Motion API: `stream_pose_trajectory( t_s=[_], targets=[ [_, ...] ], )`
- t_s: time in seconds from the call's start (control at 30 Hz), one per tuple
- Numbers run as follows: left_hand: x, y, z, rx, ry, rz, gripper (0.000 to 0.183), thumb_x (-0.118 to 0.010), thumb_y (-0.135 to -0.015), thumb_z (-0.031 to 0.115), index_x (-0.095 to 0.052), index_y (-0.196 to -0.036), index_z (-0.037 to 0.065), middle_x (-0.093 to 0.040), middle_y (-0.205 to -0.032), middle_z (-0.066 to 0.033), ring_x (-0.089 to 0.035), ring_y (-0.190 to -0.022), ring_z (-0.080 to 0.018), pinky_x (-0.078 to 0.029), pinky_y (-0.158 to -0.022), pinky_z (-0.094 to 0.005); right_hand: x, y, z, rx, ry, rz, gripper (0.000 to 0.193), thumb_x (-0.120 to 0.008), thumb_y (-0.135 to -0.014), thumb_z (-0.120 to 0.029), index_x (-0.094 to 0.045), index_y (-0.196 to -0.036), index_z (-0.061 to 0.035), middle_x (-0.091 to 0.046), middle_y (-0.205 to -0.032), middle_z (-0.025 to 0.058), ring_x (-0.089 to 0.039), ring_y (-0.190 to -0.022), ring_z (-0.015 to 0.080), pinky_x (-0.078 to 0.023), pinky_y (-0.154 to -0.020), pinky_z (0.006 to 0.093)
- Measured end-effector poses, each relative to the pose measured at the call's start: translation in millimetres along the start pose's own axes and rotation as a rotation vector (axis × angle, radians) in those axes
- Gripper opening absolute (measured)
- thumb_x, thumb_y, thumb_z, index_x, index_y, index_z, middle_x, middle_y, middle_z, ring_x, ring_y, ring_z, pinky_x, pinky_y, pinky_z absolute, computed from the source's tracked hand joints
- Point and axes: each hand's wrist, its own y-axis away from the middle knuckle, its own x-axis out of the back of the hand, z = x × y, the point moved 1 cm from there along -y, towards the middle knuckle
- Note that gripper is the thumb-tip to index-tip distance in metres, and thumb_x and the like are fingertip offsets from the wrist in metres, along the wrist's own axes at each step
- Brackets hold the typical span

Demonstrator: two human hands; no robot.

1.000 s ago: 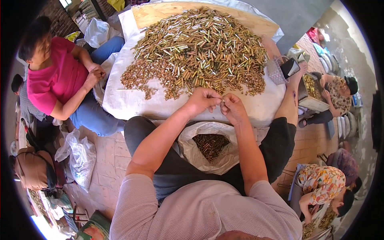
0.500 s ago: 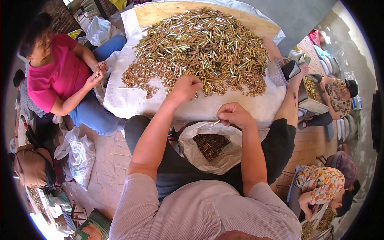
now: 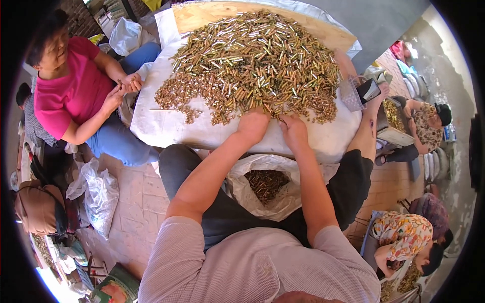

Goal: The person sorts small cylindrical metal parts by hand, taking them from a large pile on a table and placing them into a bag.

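Note:
A broad heap of small gold-coloured metal tubes covers the cloth-topped table before me. Smaller coppery metal pieces gather along its near left side. Both my hands touch the heap's near edge, close together. The fingers of my left hand curl down among the tubes, their tips hidden. My right hand has thumb and fingers pinched together beside it; what lies in the pinch is too small to make out. Between my knees a white sack gapes, with darker brownish metal tubes inside.
A wooden board borders the heap's far side. At the left a person in a pink top sits by the table. A phone and a woven basket are at the right. Plastic bags lie on the brick floor.
My right hand has moved from above the sack, where it held a small tube, up to the heap. My left hand has shifted right and nearer. The person in pink has parted their hands slightly.

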Motion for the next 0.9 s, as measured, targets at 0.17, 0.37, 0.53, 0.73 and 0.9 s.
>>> stream_pose_trajectory(
  t_s=[0.17, 0.37, 0.53, 0.73, 0.9],
  targets=[
    [4, 4, -3, 0.008, 0.030, -0.079, 0.018, -0.055, -0.086, 0.010, -0.068, -0.096, 0.005, -0.064, -0.105, -0.0204, -0.065, -0.101, -0.0357, -0.054, -0.083, -0.0436, -8, -2, -9, -0.109, 0.012, -0.035, 0.016, -0.069, -0.084, -0.013, -0.071, -0.099, -0.0097, -0.061, -0.091, 0.0168, -0.063, -0.081, 0.0362, -0.050, -0.072, 0.0438],
    [14, 8, 0, -0.002, 0.037, -0.196, 0.018, -0.054, -0.087, 0.011, -0.068, -0.096, 0.006, -0.064, -0.105, -0.0205, -0.065, -0.098, -0.0362, -0.053, -0.082, -0.0455, -5, 0, -11, -0.057, -0.030, 0.015, 0.006, -0.068, -0.081, -0.008, -0.064, -0.085, -0.0049, -0.062, -0.087, 0.0173, -0.062, -0.076, 0.0370, -0.050, -0.069, 0.0441],
    [13, 14, -14, -0.010, 0.115, -0.144, 0.015, -0.057, -0.086, 0.012, -0.068, -0.095, 0.005, -0.066, -0.102, -0.0202, -0.066, -0.096, -0.0367, -0.053, -0.081, -0.0461, 2, -2, -24, 0.027, -0.069, 0.039, 0.007, -0.067, -0.078, -0.002, -0.062, -0.083, -0.0033, -0.061, -0.080, 0.0189, -0.061, -0.071, 0.0392, -0.050, -0.065, 0.0441],
    [14, 7, -21, 0.055, 0.771, -0.198, 0.020, -0.061, -0.088, 0.007, -0.068, -0.105, 0.001, -0.070, -0.095, -0.0139, -0.066, -0.086, -0.0206, -0.052, -0.078, -0.0342, -4, 8, -9, -0.183, -0.584, 0.096, 0.005, -0.068, -0.085, -0.005, -0.066, -0.088, -0.0015, -0.063, -0.073, 0.0044, -0.059, -0.063, 0.0152, -0.049, -0.056, 0.0305],
    [18, 10, -23, 0.195, 1.027, -0.269, 0.016, -0.062, -0.090, 0.006, -0.067, -0.104, 0.001, -0.069, -0.089, -0.0034, -0.061, -0.079, -0.0097, -0.050, -0.070, -0.0263, 17, 7, -37, -0.483, -1.373, -0.069, 0.011, -0.067, -0.089, -0.003, -0.067, -0.100, -0.0007, -0.063, -0.075, 0.0014, -0.056, -0.064, 0.0085, -0.044, -0.054, 0.0227]
  ],
)
